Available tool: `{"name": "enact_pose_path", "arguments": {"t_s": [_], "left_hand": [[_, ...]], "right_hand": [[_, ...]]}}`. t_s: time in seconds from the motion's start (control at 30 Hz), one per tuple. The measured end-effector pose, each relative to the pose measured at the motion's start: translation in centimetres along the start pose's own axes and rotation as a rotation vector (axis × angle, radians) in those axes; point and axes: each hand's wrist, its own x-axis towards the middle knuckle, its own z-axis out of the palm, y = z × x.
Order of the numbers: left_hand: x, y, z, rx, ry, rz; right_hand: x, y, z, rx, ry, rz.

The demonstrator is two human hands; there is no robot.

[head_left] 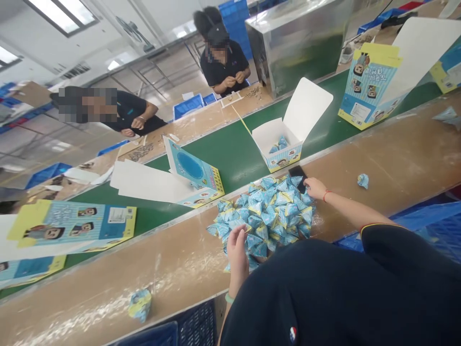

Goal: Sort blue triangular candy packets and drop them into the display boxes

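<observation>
A heap of small blue-and-yellow pyramid-shaped packets (268,211) lies on the brown worktop in front of me. At its left edge is my left hand (237,250), fingers curled and pinched at the corner of a blue packet. My right hand (316,188) reaches to the heap's far right side, its fingers closed beside a flat black object (297,176); whatever they hold is hidden. Just beyond the heap, an open white-lined carton (284,158) stands on the green belt with a few packets inside. Another open carton (205,185) lies to its left.
More printed cartons stand on the green belt (241,149), at left (86,221) and right (370,89). Single packets lie apart at left (140,303) and right (363,180). Two co-workers sit across the belt. A metal housing (288,53) spans it. Blue crates (425,221) are at right.
</observation>
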Motion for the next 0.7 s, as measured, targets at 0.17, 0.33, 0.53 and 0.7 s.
{"name": "enact_pose_path", "arguments": {"t_s": [0.17, 0.33, 0.53, 0.7], "left_hand": [[-0.9, -0.4, -0.5, -0.092, 0.099, -0.061], [-1.6, -0.6, -0.4, -0.068, 0.134, -0.073], [0.0, -1.8, -0.9, -0.032, 0.128, -0.097], [1.1, -1.9, -1.3, 0.026, 0.067, -0.136]], "right_hand": [[2.4, -2.1, -0.6, -0.008, 0.024, 0.136], [4.1, -3.2, -1.3, 0.032, -0.045, 0.065], [2.9, -1.7, -1.5, 0.215, 0.028, 0.127], [0.4, 2.6, -1.8, 0.566, 0.243, 0.352]]}}
